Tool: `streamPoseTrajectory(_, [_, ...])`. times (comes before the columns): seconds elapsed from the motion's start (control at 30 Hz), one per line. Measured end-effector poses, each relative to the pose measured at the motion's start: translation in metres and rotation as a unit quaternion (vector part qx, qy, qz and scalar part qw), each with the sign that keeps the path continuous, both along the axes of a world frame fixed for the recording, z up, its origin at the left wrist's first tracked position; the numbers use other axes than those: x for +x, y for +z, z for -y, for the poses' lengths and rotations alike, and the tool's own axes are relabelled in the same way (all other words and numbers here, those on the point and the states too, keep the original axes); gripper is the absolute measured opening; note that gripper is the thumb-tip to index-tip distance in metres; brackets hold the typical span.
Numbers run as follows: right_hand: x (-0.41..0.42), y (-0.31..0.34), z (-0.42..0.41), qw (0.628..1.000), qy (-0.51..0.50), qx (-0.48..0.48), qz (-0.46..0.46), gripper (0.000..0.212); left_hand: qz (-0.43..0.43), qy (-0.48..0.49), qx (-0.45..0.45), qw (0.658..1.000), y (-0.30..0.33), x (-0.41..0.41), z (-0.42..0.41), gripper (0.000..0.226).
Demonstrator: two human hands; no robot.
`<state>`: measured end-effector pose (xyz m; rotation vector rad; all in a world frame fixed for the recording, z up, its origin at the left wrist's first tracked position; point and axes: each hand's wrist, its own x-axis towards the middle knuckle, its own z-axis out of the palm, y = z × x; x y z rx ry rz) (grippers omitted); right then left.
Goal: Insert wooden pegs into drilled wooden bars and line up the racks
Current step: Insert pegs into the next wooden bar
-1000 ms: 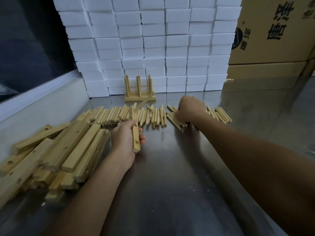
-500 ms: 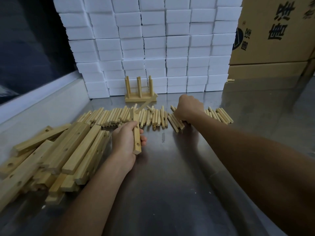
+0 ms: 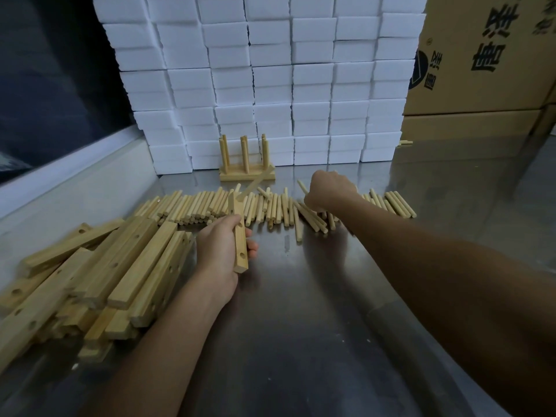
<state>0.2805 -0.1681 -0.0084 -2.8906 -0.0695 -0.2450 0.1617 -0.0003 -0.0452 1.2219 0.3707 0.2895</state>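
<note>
Underneath, steel table (image 3: 316,326); white boxes (image 3: 270,85) behind.

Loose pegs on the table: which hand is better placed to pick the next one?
Right. The right hand is already on the loose pegs, while the left hand holds a drilled bar.

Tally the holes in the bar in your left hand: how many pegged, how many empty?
Bar in left hand:
Holes with a peg: 1
Empty holes: 2
Total: 3
</note>
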Motion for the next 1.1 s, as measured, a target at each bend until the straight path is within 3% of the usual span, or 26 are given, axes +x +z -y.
streamPoseTrajectory(0.13, [-0.009,0.002,0.003,0.992,0.033,0.119,0.035,0.028,0.003,0.003,0.005,1.000,0.000,0.000,0.001,0.016])
streamPoseTrajectory(0.27, [-0.040,0.000,0.013,0.946,0.085,0.312,-0.004,0.020,0.003,0.001,0.004,1.000,0.003,-0.003,0.004,0.016])
streamPoseTrajectory(0.4, [-0.072,-0.008,0.026,0.916,0.105,0.388,-0.010,0.004,0.000,-0.003,0.007,1.000,0.004,-0.005,0.004,0.016])
streamPoseTrajectory(0.53, [-0.093,-0.019,0.035,0.890,0.117,0.442,-0.002,0.014,0.000,-0.004,0.008,1.000,0.004,-0.005,0.004,0.016])
streamPoseTrajectory(0.77, [-0.107,-0.030,0.037,0.853,0.162,0.496,0.016,0.016,0.035,-0.071,-0.091,0.993,0.005,-0.007,0.004,0.014])
streamPoseTrajectory(0.9, [-0.106,-0.031,0.034,0.852,0.180,0.490,0.024,0.016,0.040,-0.088,-0.075,0.992,0.004,-0.010,0.005,0.014])
streamPoseTrajectory(1.0, [-0.104,-0.034,0.035,0.865,0.189,0.464,0.027,0.014,0.037,-0.076,-0.070,0.994,0.004,-0.010,0.004,0.015])
streamPoseTrajectory(1.1, [-0.106,-0.036,0.033,0.912,0.202,0.348,0.085,0.010,0.042,-0.065,-0.070,0.995,0.003,-0.010,0.007,0.017])
